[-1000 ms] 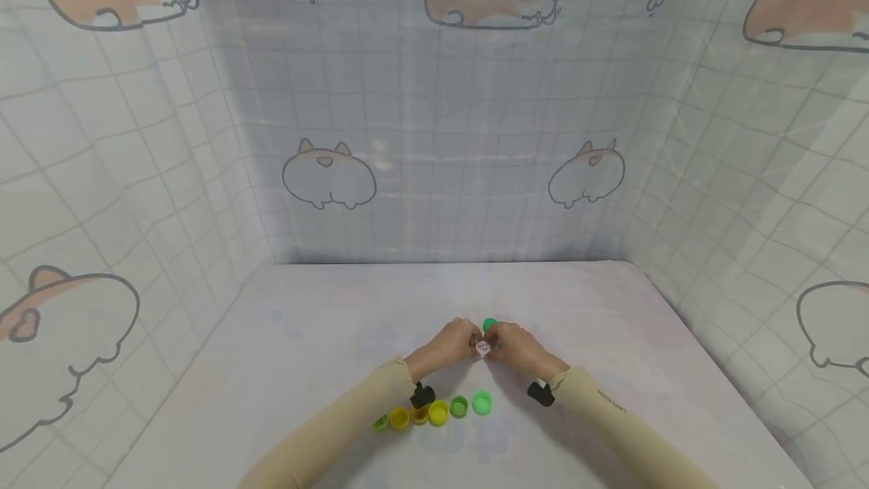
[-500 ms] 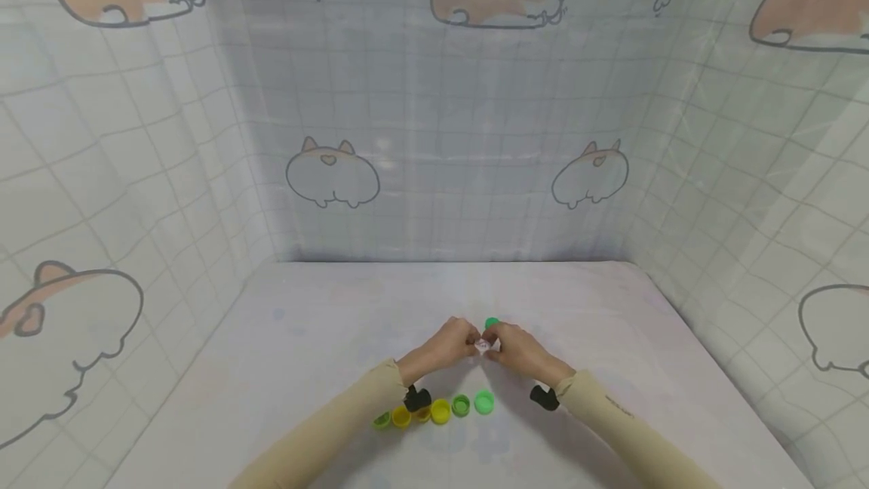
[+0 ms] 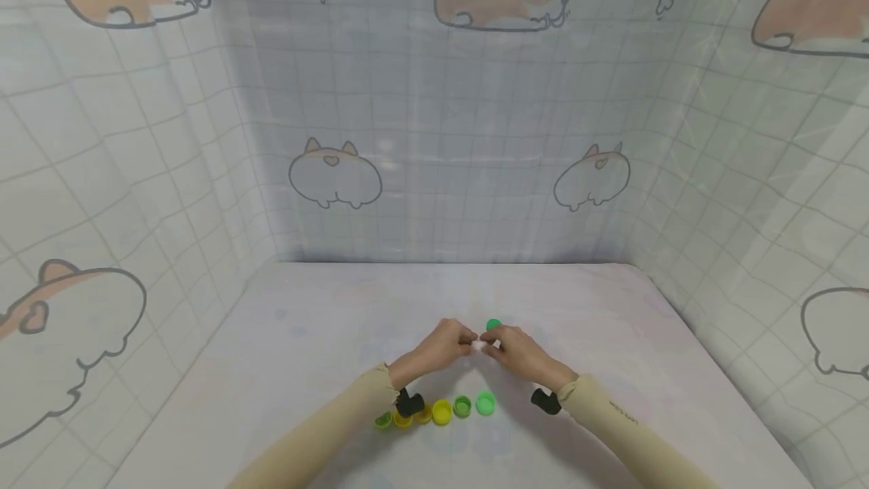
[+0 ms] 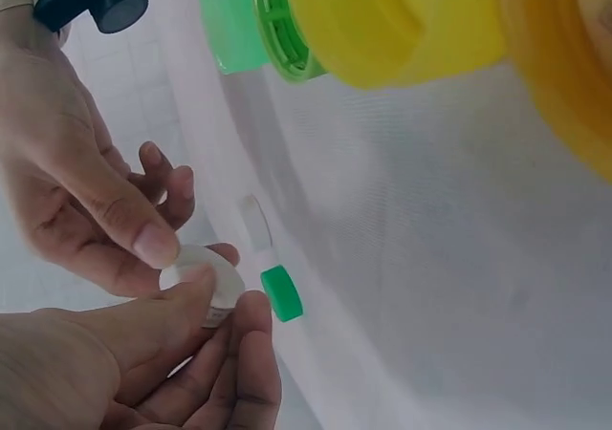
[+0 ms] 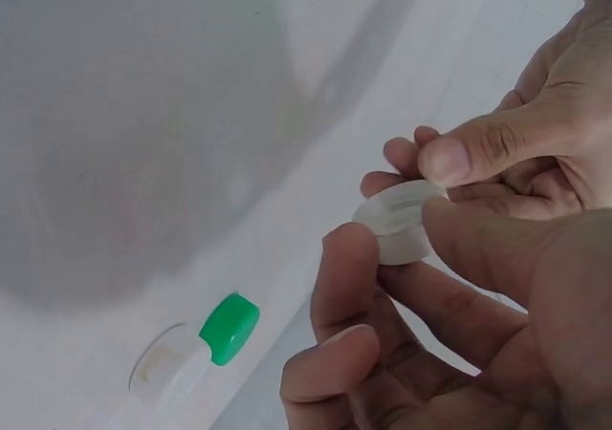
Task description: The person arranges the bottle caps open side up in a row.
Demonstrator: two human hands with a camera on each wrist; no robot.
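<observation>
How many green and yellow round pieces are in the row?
6, left to right: lime piece, golden piece, amber piece, bright yellow piece, mid-green piece, mint piece. The left sleeve may hide more.

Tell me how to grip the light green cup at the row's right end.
Probably pinch the round outer wall of the light green cup, coming from the right with the right hand once free: its one close neighbour, the darker green cup, stands on its left.

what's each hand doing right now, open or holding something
Left hand: closed, pinching a small round white container.
Right hand: closed, pinching that same container.
</observation>
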